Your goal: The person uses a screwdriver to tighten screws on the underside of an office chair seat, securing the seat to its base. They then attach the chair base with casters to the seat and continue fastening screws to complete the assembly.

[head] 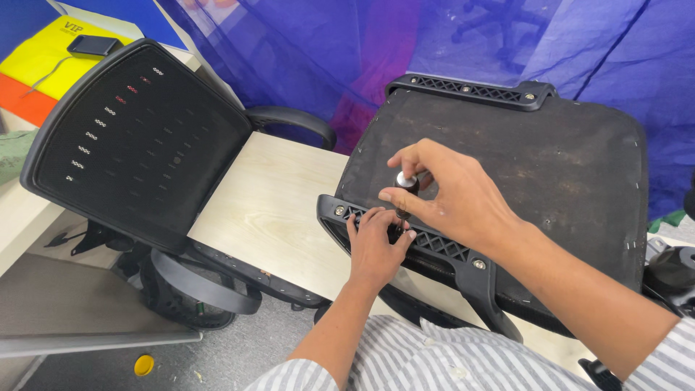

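Note:
A black office-chair seat (550, 159) lies upside down on a pale wooden table (275, 210), its fabric underside facing up. A black plastic bracket (441, 246) with a lattice pattern and silver screws runs along the seat's near edge. My right hand (449, 192) grips the silver-capped top of a short screwdriver (405, 185) that stands upright on the bracket. My left hand (376, 242) pinches the screwdriver's lower shaft and rests on the bracket. Both arms wear striped sleeves.
A black mesh chair backrest (137, 137) leans on the table's left edge, with armrests (297, 119) behind and below it. A phone (93, 45) lies on a yellow surface at top left. Blue netting (347, 43) hangs behind. A yellow cap (144, 365) lies on the floor.

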